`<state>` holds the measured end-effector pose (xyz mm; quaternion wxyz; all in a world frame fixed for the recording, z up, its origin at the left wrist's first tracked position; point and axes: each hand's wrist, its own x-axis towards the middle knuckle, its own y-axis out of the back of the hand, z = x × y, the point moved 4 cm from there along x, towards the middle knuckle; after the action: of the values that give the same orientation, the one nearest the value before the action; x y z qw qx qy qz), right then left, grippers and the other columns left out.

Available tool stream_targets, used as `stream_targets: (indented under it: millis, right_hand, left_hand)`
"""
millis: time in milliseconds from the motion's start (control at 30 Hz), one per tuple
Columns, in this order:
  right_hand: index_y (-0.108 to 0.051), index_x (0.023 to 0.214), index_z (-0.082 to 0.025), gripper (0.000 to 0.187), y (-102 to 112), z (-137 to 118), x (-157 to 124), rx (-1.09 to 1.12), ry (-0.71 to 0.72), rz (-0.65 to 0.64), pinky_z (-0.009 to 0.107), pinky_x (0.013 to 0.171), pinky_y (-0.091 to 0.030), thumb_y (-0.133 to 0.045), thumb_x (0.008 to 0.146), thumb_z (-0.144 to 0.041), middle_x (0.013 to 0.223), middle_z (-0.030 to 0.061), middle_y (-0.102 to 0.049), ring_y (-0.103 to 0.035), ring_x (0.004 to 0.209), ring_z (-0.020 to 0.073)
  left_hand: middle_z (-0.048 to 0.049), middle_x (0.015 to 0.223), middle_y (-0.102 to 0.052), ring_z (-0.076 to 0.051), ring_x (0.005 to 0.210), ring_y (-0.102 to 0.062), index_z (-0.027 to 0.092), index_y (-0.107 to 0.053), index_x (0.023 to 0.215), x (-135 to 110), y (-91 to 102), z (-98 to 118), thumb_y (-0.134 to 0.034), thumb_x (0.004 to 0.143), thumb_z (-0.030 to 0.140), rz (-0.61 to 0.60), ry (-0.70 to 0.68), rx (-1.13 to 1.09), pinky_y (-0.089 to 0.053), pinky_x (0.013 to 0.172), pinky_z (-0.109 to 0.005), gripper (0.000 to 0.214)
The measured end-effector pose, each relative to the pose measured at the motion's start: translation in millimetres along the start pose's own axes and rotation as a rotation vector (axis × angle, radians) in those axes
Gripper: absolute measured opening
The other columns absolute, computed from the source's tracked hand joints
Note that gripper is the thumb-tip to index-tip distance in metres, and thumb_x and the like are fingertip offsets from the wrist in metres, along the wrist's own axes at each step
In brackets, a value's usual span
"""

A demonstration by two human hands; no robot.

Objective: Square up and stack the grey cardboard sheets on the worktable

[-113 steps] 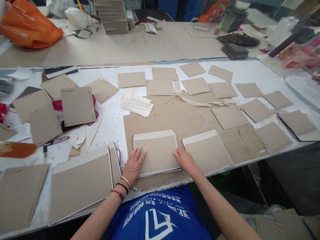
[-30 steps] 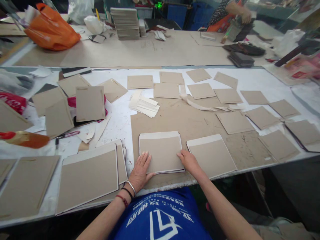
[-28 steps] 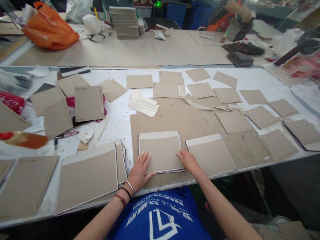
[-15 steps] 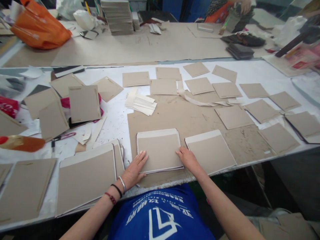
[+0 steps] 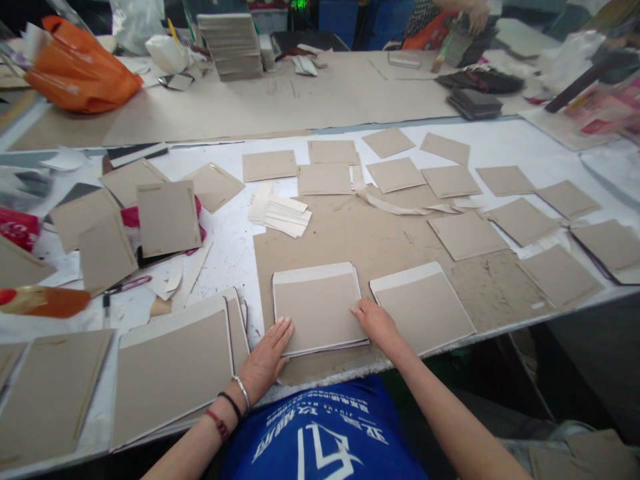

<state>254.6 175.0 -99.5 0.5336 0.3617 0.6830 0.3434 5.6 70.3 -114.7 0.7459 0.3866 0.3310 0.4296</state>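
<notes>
A small stack of grey-beige cardboard panels (image 5: 317,303) with pale upper margins and dark edges lies in front of me. My left hand (image 5: 270,347) is open, its stretched fingers resting on the lower left corner of the stack. At the right edge, my right hand (image 5: 375,320) is closed, thumb and fingers pinching the side of the panels. Just right of that hand lies a similar panel (image 5: 425,303), tilted a little. Larger panels (image 5: 173,373) lie in a pile to the left of my left hand.
Many loose cardboard pieces (image 5: 467,233) spread over the right and back of the table. White paper strips (image 5: 283,210) lie mid-table. At left are a bottle of amber liquid (image 5: 45,301) and scissors (image 5: 127,285). Behind stand an orange bag (image 5: 83,67) and a co-worker's hand (image 5: 477,15).
The view has tilted slightly, so things sit a little lower in the picture. Both hands keep nearly the same places on the panels.
</notes>
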Motion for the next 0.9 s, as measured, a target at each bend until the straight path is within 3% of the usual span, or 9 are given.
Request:
stream_targets:
  millis: [133,267,400,500,667,767,833,900]
  right_hand:
    - [-0.061,0.085,-0.016,0.02,12,-6,-7,-0.055,-0.026,0.093,0.032,0.063,-0.041,-0.05,0.089,-0.032,0.082,0.0117,-0.064,-0.061,0.077,0.0259]
    - [-0.058,0.104,-0.012,0.024,22,-29,-9,-0.08,0.028,0.247,0.038,0.081,-0.041,-0.05,0.089,-0.029,0.102,0.0167,-0.06,-0.054,0.098,0.0295]
    - [-0.039,0.132,-0.021,0.059,10,-55,3,-0.042,0.265,0.32,0.043,0.104,-0.023,-0.058,0.082,-0.046,0.139,0.0146,-0.034,-0.024,0.13,0.0303]
    - [-0.033,0.137,-0.025,0.067,-7,-61,12,0.048,0.424,0.338,0.05,0.107,-0.011,-0.055,0.081,-0.054,0.146,0.0146,-0.021,-0.008,0.134,0.0322]
    - [-0.031,0.138,-0.026,0.065,-23,-55,16,0.101,0.448,0.323,0.051,0.107,-0.005,-0.048,0.083,-0.055,0.148,0.0141,-0.016,-0.002,0.135,0.0306]
    - [-0.031,0.138,-0.025,0.065,-25,-55,18,0.079,0.446,0.34,0.051,0.107,-0.004,-0.048,0.083,-0.055,0.147,0.0151,-0.017,-0.001,0.135,0.0307]
    - [-0.032,0.138,-0.025,0.065,-27,-55,20,0.058,0.435,0.362,0.051,0.107,-0.004,-0.049,0.083,-0.055,0.147,0.0162,-0.018,-0.001,0.135,0.0317]
    - [-0.033,0.138,-0.025,0.065,-27,-55,20,0.043,0.439,0.382,0.052,0.106,-0.005,-0.051,0.082,-0.054,0.146,0.0164,-0.018,-0.003,0.135,0.0322]
  left_hand:
    - [-0.0152,0.141,-0.036,-0.024,0.132,-0.027,0.016,-0.029,0.137,-1,-1.8,-3,-0.042,0.074,0.003,0.042,-0.028,0.029,-0.033,0.104,-0.045,0.065]
    - [-0.0131,0.14,-0.039,-0.023,0.129,-0.033,0.019,-0.029,0.137,-3,-5.5,-8,-0.042,0.078,0.007,0.104,-0.054,0.055,-0.036,0.103,-0.042,0.062]
    - [-0.0124,0.138,-0.042,-0.024,0.126,-0.038,0.021,-0.026,0.139,-3,-7.1,-9,-0.042,0.079,0.01,0.157,-0.093,0.084,-0.041,0.099,-0.042,0.063]
    - [-0.0127,0.137,-0.044,-0.025,0.123,-0.042,0.021,-0.022,0.141,-3,-3.6,-6,-0.042,0.08,0.011,0.181,-0.118,0.132,-0.045,0.095,-0.041,0.064]
    - [-0.0153,0.129,-0.052,-0.027,0.116,-0.05,0.013,-0.039,0.132,1,10.9,7,-0.045,0.083,0.027,0.262,-0.155,0.252,-0.049,0.09,-0.042,0.051]
    - [-0.0146,0.116,-0.062,-0.027,0.106,-0.057,0.012,-0.058,0.111,15,18.2,17,-0.048,0.083,0.037,0.347,-0.135,0.312,-0.047,0.091,-0.042,0.038]
    - [-0.0147,0.115,-0.062,-0.026,0.109,-0.055,0.013,-0.062,0.103,29,18.0,20,-0.046,0.086,0.032,0.394,-0.077,0.334,-0.042,0.096,-0.043,0.031]
    - [-0.019,0.124,-0.054,-0.03,0.119,-0.046,0.01,-0.059,0.111,44,13.1,21,-0.042,0.087,0.031,0.44,0.027,0.354,-0.037,0.099,-0.048,0.036]
